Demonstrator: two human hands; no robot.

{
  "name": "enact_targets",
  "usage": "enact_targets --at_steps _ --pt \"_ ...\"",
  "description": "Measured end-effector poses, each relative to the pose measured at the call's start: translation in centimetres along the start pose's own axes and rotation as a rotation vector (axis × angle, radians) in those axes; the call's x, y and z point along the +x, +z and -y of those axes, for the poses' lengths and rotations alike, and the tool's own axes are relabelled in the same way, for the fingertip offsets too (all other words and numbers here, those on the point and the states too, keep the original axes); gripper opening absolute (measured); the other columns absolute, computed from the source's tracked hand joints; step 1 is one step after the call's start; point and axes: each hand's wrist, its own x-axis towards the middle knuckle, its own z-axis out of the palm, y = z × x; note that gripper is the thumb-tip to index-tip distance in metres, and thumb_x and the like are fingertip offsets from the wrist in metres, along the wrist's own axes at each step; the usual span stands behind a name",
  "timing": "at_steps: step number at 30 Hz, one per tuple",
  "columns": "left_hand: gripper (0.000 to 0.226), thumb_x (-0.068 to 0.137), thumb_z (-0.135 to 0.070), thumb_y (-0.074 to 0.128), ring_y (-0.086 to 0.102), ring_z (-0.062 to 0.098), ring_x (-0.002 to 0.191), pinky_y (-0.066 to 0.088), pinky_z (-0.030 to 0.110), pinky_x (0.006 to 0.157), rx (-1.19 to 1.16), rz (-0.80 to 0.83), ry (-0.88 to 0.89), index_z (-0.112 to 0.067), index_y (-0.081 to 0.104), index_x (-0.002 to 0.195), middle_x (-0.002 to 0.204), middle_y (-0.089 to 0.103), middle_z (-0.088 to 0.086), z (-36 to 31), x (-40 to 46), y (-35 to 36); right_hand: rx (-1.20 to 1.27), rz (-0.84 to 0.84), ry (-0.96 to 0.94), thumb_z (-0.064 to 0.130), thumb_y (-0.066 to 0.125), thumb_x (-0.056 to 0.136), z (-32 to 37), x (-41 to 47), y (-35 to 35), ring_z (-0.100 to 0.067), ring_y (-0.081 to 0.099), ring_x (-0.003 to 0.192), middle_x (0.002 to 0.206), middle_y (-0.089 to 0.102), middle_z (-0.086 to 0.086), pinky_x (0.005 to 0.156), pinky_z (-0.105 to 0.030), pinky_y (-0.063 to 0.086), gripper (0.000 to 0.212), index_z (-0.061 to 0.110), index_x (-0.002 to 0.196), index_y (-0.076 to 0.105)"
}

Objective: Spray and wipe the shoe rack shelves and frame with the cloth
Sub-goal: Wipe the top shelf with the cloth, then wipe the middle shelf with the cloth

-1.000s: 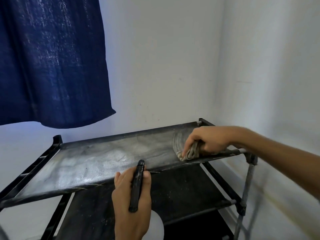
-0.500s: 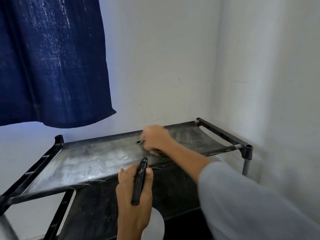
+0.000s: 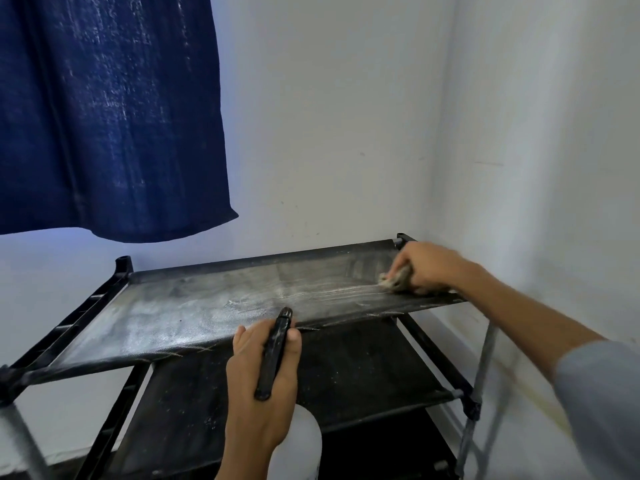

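Top shelf of the shoe rack — black fabric panel, streaked grey-white with wet dust across its left and middle, darker and cleaner toward the far right corner. Step in hand, by my reading: wiping that shelf. To do it well, long overlapping passes from the right end across to the left rail, firm enough to lift the film but not so hard the fabric sags, turning the cloth when it loads up; the pale patch at the left looks to need most of the work. Right hand — fingers curled round a bunched, soiled cloth, pressing it onto the shelf near the back right corner post. Left hand — fingers wrapped about the neck of a white spray bottle, thumb side alongside its black nozzle head, held just in front of the shelf's front edge, above the lower shelf. Whether a finger rests on the trigger cannot be told. Blue curtain hangs above the rack's left end.
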Motion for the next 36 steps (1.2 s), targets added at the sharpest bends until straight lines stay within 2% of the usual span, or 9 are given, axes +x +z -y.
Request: enact_targets --at_steps 8,13,15,19,22,26,29,34,36 --pt "0.01 0.085 -0.032 0.055 0.061 0.006 0.08 0.01 -0.005 0.101 -0.019 -0.03 -0.005 -0.033 0.064 0.082 0.065 0.064 0.005 -0.2 -0.2 0.1 -0.22 -0.213 -0.017 0.013 0.058 0.087 6.5 0.3 1.9 -0.021 0.057 0.082 0.079 0.057 0.0 0.068 -0.031 0.043 0.01 0.013 0.097 0.06" --pt "0.01 0.084 -0.031 0.055 0.064 0.008 0.075 0.015 0.002 0.105 -0.054 -0.022 -0.022 -0.031 0.065 0.082 0.071 0.068 0.001 -0.4 -0.2 -0.3 0.025 -0.082 -0.346 0.011 0.065 0.08 16.2 0.8 3.7 -0.023 0.065 0.087 0.093 0.069 -0.007 0.071 -0.03 0.054 0.023 0.009 0.102 0.068" --pt "0.015 0.083 -0.03 0.056 0.065 -0.004 0.082 0.02 0.018 0.112 -0.107 -0.005 -0.039 -0.028 0.068 0.092 0.079 0.072 -0.015 -0.4 -0.4 -0.7 0.243 0.05 -0.451 0.016 0.071 0.078 18.2 1.0 3.7 -0.021 0.065 0.087 0.097 0.07 -0.006 0.069 -0.028 0.051 0.029 0.013 0.107 0.069" --pt "0.048 0.084 -0.032 0.062 0.061 -0.008 0.108 0.03 0.047 0.116 -0.161 0.006 -0.129 -0.008 0.064 0.125 0.103 0.071 -0.026 -0.5 -1.3 -1.8 0.837 0.189 -0.451 0.013 0.073 0.08 18.5 1.0 3.8 -0.024 0.061 0.106 0.119 0.064 -0.012 0.092 -0.031 0.049 0.048 0.006 0.125 0.057" --pt "0.043 0.086 -0.026 0.064 0.062 -0.003 0.109 0.037 0.038 0.112 -0.186 -0.041 -0.196 -0.01 0.064 0.126 0.103 0.074 -0.019 0.0 -2.6 -3.1 1.315 0.221 -0.31 0.011 0.068 0.085 18.2 0.7 4.3 -0.027 0.062 0.108 0.12 0.063 -0.017 0.096 -0.037 0.05 0.038 0.004 0.121 0.057" --pt "0.019 0.09 -0.008 0.061 0.067 0.004 0.102 0.048 0.014 0.086 -0.167 -0.071 -0.279 -0.018 0.074 0.1 0.098 0.076 -0.008 0.7 -3.9 -5.3 1.662 0.415 -0.194 0.024 0.055 0.094 17.2 -0.1 3.9 -0.025 0.066 0.091 0.11 0.066 -0.017 0.086 -0.036 0.051 0.023 0.006 0.108 0.06" --pt "0.016 0.091 -0.006 0.058 0.071 0.014 0.095 0.052 0.029 0.086 -0.159 -0.081 -0.276 -0.011 0.074 0.095 0.094 0.077 0.001 0.6 -4.2 -6.6 1.638 0.575 -0.271 0.045 0.061 0.085 16.9 -1.7 3.4 -0.023 0.066 0.083 0.09 0.069 -0.013 0.088 -0.034 0.051 0.044 0.004 0.102 0.062" --pt "0.018 0.094 -0.004 0.054 0.071 0.018 0.081 0.054 0.017 0.072 -0.123 -0.154 -0.196 0.0 0.071 0.092 0.084 0.075 0.013 -0.2 -4.7 -9.0 1.525 0.583 -0.272 0.018 0.074 0.079 17.5 -6.0 4.6 -0.025 0.071 0.074 0.085 0.072 -0.016 0.07 -0.037 0.059 0.03 0.003 0.102 0.063" --pt "0.018 0.095 -0.003 0.052 0.071 0.023 0.083 0.056 0.025 0.076 -0.127 -0.179 -0.19 0.001 0.07 0.092 0.085 0.073 0.015 -0.2 -5.1 -10.2 1.498 0.613 -0.248 0.015 0.069 0.083 17.4 -7.4 5.7 -0.023 0.071 0.069 0.081 0.073 -0.015 0.062 -0.033 0.059 0.017 0.003 0.095 0.066"
